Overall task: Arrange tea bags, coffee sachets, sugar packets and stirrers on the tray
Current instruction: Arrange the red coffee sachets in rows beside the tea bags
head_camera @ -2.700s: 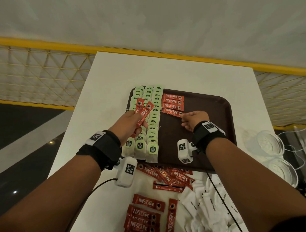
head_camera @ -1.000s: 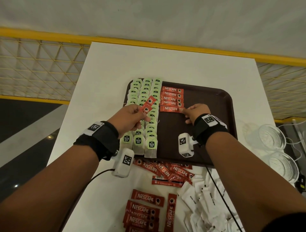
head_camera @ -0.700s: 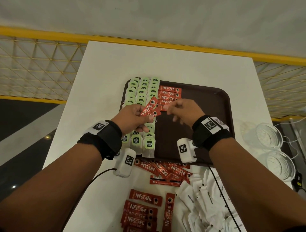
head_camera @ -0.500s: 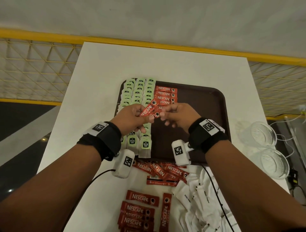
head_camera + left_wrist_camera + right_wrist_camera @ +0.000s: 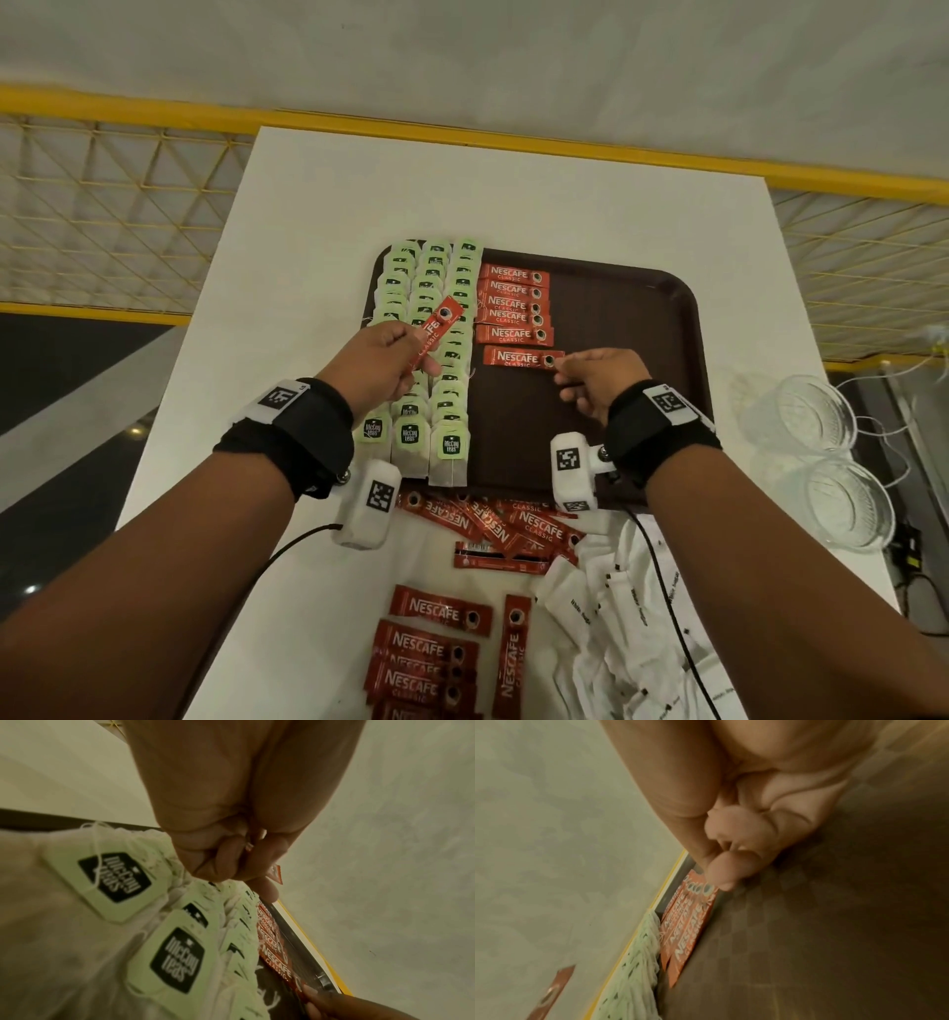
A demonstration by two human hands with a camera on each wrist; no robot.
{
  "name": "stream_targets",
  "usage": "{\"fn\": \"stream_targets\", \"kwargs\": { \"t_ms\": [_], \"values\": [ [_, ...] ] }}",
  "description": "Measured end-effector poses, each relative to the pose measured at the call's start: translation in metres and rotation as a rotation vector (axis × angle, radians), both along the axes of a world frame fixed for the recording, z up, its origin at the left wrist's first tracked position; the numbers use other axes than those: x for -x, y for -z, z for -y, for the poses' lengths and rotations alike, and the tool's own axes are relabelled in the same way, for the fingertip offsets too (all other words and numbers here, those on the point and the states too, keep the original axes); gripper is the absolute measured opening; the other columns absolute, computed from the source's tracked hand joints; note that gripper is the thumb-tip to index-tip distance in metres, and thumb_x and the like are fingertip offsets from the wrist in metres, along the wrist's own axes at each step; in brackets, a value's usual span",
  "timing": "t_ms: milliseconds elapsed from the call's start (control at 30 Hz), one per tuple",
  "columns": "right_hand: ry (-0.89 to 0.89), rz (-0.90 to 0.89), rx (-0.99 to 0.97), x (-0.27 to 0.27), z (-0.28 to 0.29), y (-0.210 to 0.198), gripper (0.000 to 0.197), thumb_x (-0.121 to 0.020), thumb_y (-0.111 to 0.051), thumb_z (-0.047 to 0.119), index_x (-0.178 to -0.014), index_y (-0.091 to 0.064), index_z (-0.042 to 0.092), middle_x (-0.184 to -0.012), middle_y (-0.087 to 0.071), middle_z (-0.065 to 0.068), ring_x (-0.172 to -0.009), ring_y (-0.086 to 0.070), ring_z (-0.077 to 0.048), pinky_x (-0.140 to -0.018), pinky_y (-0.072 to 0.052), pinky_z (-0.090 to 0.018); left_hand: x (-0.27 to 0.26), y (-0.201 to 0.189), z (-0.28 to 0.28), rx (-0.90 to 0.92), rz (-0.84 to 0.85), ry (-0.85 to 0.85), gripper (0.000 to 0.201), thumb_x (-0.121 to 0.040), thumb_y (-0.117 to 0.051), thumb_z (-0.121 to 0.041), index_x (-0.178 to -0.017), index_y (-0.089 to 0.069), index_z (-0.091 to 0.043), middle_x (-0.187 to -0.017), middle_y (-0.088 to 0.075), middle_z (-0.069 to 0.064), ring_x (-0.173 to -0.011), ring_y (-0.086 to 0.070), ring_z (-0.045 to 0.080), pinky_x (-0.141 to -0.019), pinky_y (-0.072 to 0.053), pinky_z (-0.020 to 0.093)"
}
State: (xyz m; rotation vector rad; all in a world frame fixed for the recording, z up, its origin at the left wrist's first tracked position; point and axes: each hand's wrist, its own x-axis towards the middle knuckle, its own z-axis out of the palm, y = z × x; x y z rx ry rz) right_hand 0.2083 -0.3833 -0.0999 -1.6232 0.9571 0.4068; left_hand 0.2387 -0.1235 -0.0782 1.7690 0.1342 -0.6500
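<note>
L palm side hidden; left hand point(image 5: 377, 362) grip pinches spare sachet point(image 5: 432, 331). Right hand point(image 5: 598, 377) fingertips pinch end of tray sachet point(image 5: 521, 357).

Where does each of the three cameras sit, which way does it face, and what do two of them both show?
Head: on the person's head, facing forward and down at the tray; both forearms, left hand and right hand show.
Left wrist: under the left wrist, looking along the curled fingers at the tea bags; the right hand's fingertips show at the bottom.
Right wrist: under the right wrist, looking along the palm to fingertips on the nearest coffee sachet.
Shared: both wrist views show the tea bags and the sachet row.
</note>
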Motion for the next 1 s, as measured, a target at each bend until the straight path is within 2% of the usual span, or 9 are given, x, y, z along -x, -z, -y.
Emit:
{"fn": "stream_targets", "kwargs": {
  "t_ms": [133, 267, 367, 467, 600, 667, 700, 833, 1000],
  "values": [
    [-0.059, -0.055, 0.106, -0.011, -0.013, -0.004, 0.011, -0.091, -0.067, 0.021, -0.098, -0.063, 0.013, -0.09, -0.07, -0.005, -0.058, -0.059, -0.012, -0.048, -0.043, -0.023, 0.001, -0.003, 0.003, 0.016, -0.015, 0.0, 0.028, -0.103, -0.037, -0.016, -0.115, -0.057, 0.0, -0.088, -0.072, 0.011, -0.044, -0.037, 0.011, -0.043, -0.032, 0.019],
    [-0.111, -0.105, 0.171, -0.02, -0.02, -0.008, 0.014, -0.092, -0.067, 0.026, -0.092, -0.057, 0.015, -0.081, -0.065, -0.002, -0.054, -0.056, -0.012, -0.046, -0.042, -0.024, 0.002, -0.001, 0.002, -0.011, 0.0, 0.028, 0.02, -0.102, -0.043, -0.014, -0.114, -0.056, -0.007, -0.094, -0.074, 0.007, -0.049, -0.046, 0.009, -0.051, -0.041, 0.023],
    [-0.128, -0.114, 0.192, -0.019, -0.019, -0.009, 0.019, -0.09, -0.068, 0.029, -0.097, -0.057, 0.015, -0.08, -0.064, -0.002, -0.053, -0.057, -0.012, -0.046, -0.043, -0.025, 0.003, 0.001, -0.001, -0.039, 0.015, 0.07, 0.016, -0.101, -0.046, -0.016, -0.113, -0.055, -0.01, -0.097, -0.075, 0.005, -0.052, -0.053, 0.008, -0.055, -0.044, 0.024],
    [-0.13, -0.002, 0.26, -0.012, -0.017, -0.008, 0.022, -0.09, -0.067, 0.035, -0.097, -0.059, 0.015, -0.083, -0.065, -0.003, -0.056, -0.058, -0.012, -0.05, -0.046, -0.026, 0.005, 0.0, -0.001, -0.056, 0.042, 0.112, 0.016, -0.101, -0.051, -0.018, -0.114, -0.057, -0.012, -0.096, -0.076, 0.001, -0.054, -0.056, 0.006, -0.056, -0.045, 0.024],
    [-0.311, 0.255, 0.234, -0.004, -0.023, -0.02, 0.028, -0.093, -0.059, 0.045, -0.101, -0.063, 0.018, -0.091, -0.067, -0.001, -0.062, -0.057, -0.01, -0.059, -0.051, -0.027, 0.007, -0.003, 0.002, -0.083, 0.087, 0.209, 0.017, -0.099, -0.055, -0.022, -0.112, -0.064, -0.016, -0.094, -0.076, -0.003, -0.059, -0.058, 0.006, -0.065, -0.049, 0.03],
    [-0.41, 0.334, 0.134, -0.001, -0.027, -0.029, 0.025, -0.092, -0.063, 0.037, -0.107, -0.064, 0.017, -0.094, -0.068, 0.0, -0.064, -0.059, -0.008, -0.062, -0.053, -0.025, 0.009, -0.005, 0.006, -0.104, 0.093, 0.264, 0.014, -0.098, -0.057, -0.023, -0.109, -0.065, -0.019, -0.094, -0.076, -0.005, -0.059, -0.057, 0.006, -0.065, -0.049, 0.029],
    [-0.437, 0.354, 0.092, 0.001, -0.028, -0.031, 0.021, -0.092, -0.065, 0.029, -0.108, -0.065, 0.016, -0.093, -0.068, -0.001, -0.064, -0.06, -0.008, -0.062, -0.054, -0.024, 0.01, -0.006, 0.008, -0.117, 0.101, 0.287, 0.012, -0.098, -0.057, -0.023, -0.107, -0.065, -0.02, -0.094, -0.076, -0.006, -0.057, -0.056, 0.004, -0.061, -0.049, 0.024],
    [-0.349, 0.357, -0.027, 0.008, -0.023, -0.03, 0.013, -0.09, -0.066, 0.008, -0.102, -0.067, 0.007, -0.084, -0.068, -0.004, -0.066, -0.062, -0.01, -0.061, -0.054, -0.02, 0.014, -0.011, 0.017, -0.144, 0.16, 0.299, 0.012, -0.098, -0.058, -0.025, -0.105, -0.066, -0.02, -0.092, -0.075, -0.005, -0.05, -0.052, 0.0, -0.048, -0.042, 0.012],
    [-0.096, 0.257, -0.148, 0.025, -0.004, -0.016, 0.008, -0.092, -0.062, 0.008, -0.099, -0.067, 0.008, -0.081, -0.067, -0.004, -0.069, -0.063, -0.011, -0.061, -0.053, -0.021, 0.012, -0.01, 0.014, -0.192, 0.227, 0.223, 0.016, -0.098, -0.056, -0.031, -0.104, -0.066, -0.021, -0.092, -0.074, -0.004, -0.055, -0.052, 0.004, -0.059, -0.047, 0.021]
  ]
}}
